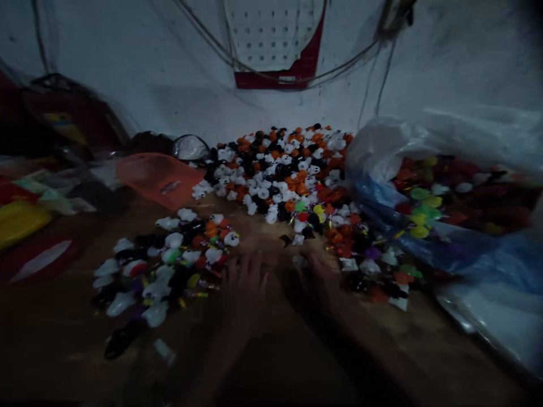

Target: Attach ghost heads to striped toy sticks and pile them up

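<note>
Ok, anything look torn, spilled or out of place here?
Mostly the wall calendar: its page ends unevenly at the lower right, perhaps torn or curled, and a cable droops across it. On the table, one small pale piece lies apart from the left pile of trinkets, nearer the camera. Blur hides finer damage.

I see my left hand (244, 285), fingers (245, 264) spread, beside the left pile (163, 271) on the table (63, 356); my right hand (324, 282) is blurred. A bigger pile (275, 181) lies far, a plastic bag (375, 141) right.

Two bare forearms (231, 342), blurred
</note>
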Action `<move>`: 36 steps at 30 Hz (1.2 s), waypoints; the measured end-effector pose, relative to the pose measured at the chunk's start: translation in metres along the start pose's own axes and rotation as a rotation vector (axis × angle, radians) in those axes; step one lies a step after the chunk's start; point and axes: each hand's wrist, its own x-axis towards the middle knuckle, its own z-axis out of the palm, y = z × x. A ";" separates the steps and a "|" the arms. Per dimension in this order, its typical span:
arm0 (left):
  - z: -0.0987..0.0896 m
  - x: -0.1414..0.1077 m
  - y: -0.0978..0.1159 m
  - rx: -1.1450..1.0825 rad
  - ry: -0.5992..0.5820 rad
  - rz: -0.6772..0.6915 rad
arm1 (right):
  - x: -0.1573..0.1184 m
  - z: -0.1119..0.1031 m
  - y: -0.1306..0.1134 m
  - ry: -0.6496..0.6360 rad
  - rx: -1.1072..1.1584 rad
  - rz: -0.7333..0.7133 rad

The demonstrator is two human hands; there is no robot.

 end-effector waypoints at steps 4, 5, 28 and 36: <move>0.020 0.006 -0.028 0.158 -0.079 0.017 | 0.013 -0.003 -0.007 -0.096 -0.052 -0.007; 0.021 0.006 -0.037 0.161 -0.073 0.018 | 0.016 -0.006 -0.011 -0.109 -0.033 -0.034; 0.014 0.080 0.051 -2.175 -0.591 -0.798 | 0.087 -0.047 0.029 0.101 -0.304 0.137; 0.020 0.069 0.044 -2.081 -0.500 -0.575 | 0.091 -0.062 0.030 0.202 -0.160 0.165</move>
